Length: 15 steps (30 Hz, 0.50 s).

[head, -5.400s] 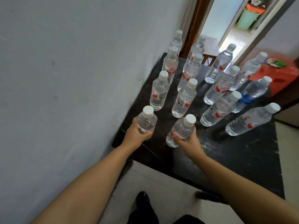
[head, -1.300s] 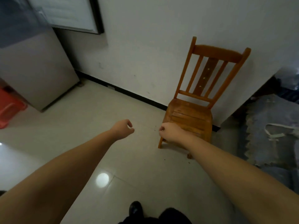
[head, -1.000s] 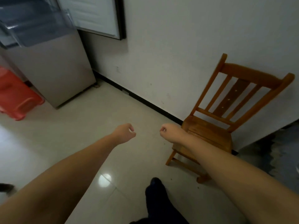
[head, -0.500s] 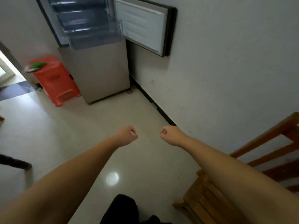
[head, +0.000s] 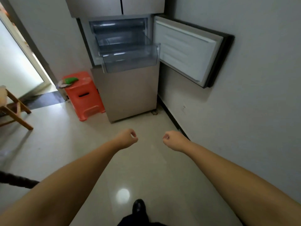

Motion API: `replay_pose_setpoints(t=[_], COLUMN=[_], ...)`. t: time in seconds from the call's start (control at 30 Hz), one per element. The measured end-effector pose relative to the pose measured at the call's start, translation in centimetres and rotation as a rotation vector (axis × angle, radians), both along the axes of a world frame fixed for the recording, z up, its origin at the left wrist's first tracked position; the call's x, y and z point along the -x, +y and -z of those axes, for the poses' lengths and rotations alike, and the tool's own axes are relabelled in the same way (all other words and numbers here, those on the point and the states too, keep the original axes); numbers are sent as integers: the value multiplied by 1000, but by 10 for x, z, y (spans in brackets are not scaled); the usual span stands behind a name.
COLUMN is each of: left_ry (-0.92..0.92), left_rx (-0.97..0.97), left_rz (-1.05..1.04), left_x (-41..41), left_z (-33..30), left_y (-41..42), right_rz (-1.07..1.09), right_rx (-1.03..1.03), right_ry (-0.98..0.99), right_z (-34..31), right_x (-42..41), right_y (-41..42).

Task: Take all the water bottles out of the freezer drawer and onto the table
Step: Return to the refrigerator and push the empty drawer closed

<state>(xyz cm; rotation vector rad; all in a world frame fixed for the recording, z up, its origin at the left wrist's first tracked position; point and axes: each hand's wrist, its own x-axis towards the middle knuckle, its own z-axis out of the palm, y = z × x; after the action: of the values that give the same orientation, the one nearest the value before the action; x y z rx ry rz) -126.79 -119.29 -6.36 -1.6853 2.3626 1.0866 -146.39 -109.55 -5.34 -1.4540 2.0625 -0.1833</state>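
Pale glossy tiled floor [head: 68, 154] with a round light reflection, flanked by a plain light wall [head: 254, 111] on the right and a bright doorway [head: 17, 62] on the left. Straight ahead, against the far wall, a champagne-coloured refrigerator [head: 128, 95] with its freezer door [head: 189, 51] swung wide to the right. Pulled out from the open compartment, a clear plastic freezer drawer [head: 130, 61], with further clear drawers stacked above it; no water bottles discernible inside through the translucent front. Beside the fridge on the left, an orange-red plastic stool [head: 84, 97] bearing a small green item [head: 70, 80]. At the left edge, part of a wooden chair [head: 14, 111].

Stretched forward over the floor, two bare forearms. Left hand [head: 127, 138] curled into a loose fist, holding nothing. Right hand [head: 173, 140] likewise curled into a fist, empty. Both hands side by side with a gap between them, well short of the freezer drawer and lower in view, touching nothing. At the bottom edge, a dark shoe [head: 138, 207].
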Motion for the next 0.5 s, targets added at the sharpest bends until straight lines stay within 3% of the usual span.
replay_pose_setpoints(t=[0.2, 0.5], left_ry=[-1, -14], left_rx=[51, 60], left_rz=[17, -18], left_x=[16, 47], left_z=[-18, -9], left_y=[-97, -204], right_rz=[48, -56], right_rx=[8, 2], right_ry=[-25, 14], right_z=[-8, -4], right_x=[15, 56], right_y=[-87, -213])
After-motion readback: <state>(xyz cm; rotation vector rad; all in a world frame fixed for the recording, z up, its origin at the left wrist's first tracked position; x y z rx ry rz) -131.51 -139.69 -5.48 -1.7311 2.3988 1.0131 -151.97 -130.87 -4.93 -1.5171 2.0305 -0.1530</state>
